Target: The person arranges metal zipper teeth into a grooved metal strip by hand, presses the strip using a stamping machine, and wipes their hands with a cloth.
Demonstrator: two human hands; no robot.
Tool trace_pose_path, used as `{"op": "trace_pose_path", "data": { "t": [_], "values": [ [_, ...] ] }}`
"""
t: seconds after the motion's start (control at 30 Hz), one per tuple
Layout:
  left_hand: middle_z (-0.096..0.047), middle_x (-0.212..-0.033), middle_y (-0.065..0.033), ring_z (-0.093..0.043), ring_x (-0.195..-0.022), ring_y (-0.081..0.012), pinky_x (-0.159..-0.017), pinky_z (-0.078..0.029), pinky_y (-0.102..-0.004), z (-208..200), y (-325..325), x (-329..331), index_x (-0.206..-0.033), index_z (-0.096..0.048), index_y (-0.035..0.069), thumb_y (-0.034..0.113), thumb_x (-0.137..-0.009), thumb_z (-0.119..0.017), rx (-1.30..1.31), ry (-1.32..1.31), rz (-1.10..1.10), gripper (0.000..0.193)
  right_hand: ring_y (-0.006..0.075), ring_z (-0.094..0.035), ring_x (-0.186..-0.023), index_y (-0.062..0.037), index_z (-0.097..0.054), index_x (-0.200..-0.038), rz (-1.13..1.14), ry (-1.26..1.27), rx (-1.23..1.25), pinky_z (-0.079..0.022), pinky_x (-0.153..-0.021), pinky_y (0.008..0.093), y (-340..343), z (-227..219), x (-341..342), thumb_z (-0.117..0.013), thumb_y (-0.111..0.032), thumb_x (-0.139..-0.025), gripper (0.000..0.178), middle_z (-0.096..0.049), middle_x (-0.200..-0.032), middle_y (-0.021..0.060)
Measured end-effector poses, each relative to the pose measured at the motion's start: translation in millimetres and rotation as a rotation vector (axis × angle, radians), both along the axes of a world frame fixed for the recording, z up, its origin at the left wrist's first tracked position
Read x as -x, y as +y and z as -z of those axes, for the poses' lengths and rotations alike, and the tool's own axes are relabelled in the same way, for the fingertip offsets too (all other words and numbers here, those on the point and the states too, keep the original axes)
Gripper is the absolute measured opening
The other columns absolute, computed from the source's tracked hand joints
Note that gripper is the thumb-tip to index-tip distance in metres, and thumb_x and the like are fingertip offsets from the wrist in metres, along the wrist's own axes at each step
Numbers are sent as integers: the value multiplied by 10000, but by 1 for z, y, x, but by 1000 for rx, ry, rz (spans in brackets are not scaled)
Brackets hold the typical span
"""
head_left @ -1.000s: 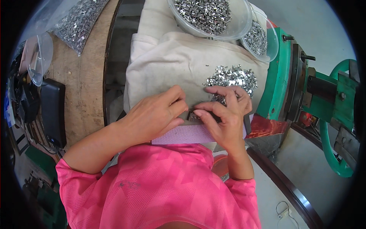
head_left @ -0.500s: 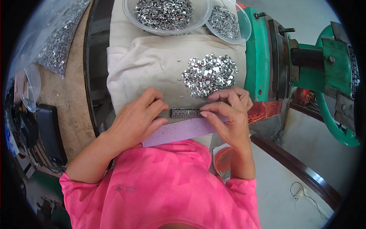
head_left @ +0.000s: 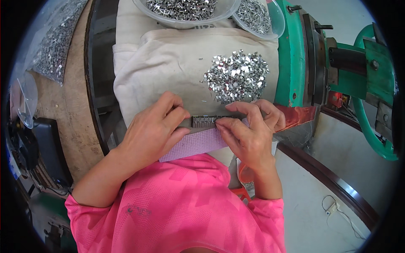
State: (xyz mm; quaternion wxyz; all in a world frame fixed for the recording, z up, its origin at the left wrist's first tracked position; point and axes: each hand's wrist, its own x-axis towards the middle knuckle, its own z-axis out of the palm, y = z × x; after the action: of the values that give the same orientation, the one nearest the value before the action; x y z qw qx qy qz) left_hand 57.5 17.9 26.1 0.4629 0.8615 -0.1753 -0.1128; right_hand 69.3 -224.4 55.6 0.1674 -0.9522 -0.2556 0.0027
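A narrow dark metal block (head_left: 203, 121) with a row of small silvery pieces in it lies before me on the beige cloth (head_left: 160, 76). At its left end is my left hand (head_left: 152, 128), fingers bent, thumb and forefinger apart with nothing visible between them. My right hand (head_left: 252, 133) pinches thumb and forefinger together over the block's right part; what they hold is too small to make out. That hand hides the block's right end. Along the near side runs a lilac textured strip (head_left: 190, 145). Just beyond my right hand is a heap of small shiny metal pieces (head_left: 237, 76).
At the far edge stand a clear tub of metal pieces (head_left: 181, 9) and a smaller tub of pins (head_left: 254, 17). A green machine (head_left: 292, 59) with a handwheel (head_left: 371, 130) is on the right. A wooden table (head_left: 78, 118) on the left bears a bag of metal pieces (head_left: 57, 55).
My right hand's thumb and forefinger have shifted slightly left along the block, and its other fingers have spread. My left hand stays at the block's left end. The view has shifted a little.
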Motion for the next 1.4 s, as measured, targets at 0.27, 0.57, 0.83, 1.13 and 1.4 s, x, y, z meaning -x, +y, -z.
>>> {"op": "trace_pose_path", "data": {
  "t": [0.27, 0.57, 0.83, 1.13, 1.4],
  "values": [
    [-525, -1077, -124, -634, -873, -290, -720, -514, -376, 0, -2, -1, -1012, -628, 21, 69, -760, -794, -22, 9, -7, 305, 208, -465, -1123, -231, -714, -815, -83, -188, 146, -265, -863, 428, 3, -5, 0, -801, -228, -676, 164, -638, -1087, -127],
    [-532, -1064, -119, -637, -836, -276, -707, -513, -371, -3, -3, -1, -1000, -641, 19, 64, -755, -798, -18, 30, -16, 294, 259, -492, -1060, -175, -785, -871, 30, 113, -128, -262, -916, 427, -16, -2, -30, -824, -198, -723, 155, -662, -1029, -52],
    [-534, -1062, -121, -642, -821, -273, -703, -516, -365, -2, -3, 1, -1002, -644, 18, 62, -746, -803, -25, -9, -14, 305, 247, -511, -1032, -159, -778, -862, -31, 138, -121, -288, -912, 407, -18, -8, -42, -815, -178, -732, 137, -664, -985, -47],
    [-574, -973, -96, -620, -737, -218, -617, -513, -336, -4, -11, 5, -994, -701, 36, 54, -734, -784, -18, -205, 19, 273, 218, -495, -931, -174, -782, -891, 47, -147, -175, -335, -848, 369, -32, 6, -3, -855, -158, -646, 256, -662, -937, -49],
    [-593, -948, -68, -593, -685, -190, -582, -496, -321, -2, -18, 7, -987, -728, 56, 47, -723, -764, -57, -330, 21, 266, 172, -497, -1005, -255, -766, -889, -30, -193, -25, -283, -859, 380, -20, 11, 5, -808, -222, -655, 239, -652, -1024, -108]
  ]
}}
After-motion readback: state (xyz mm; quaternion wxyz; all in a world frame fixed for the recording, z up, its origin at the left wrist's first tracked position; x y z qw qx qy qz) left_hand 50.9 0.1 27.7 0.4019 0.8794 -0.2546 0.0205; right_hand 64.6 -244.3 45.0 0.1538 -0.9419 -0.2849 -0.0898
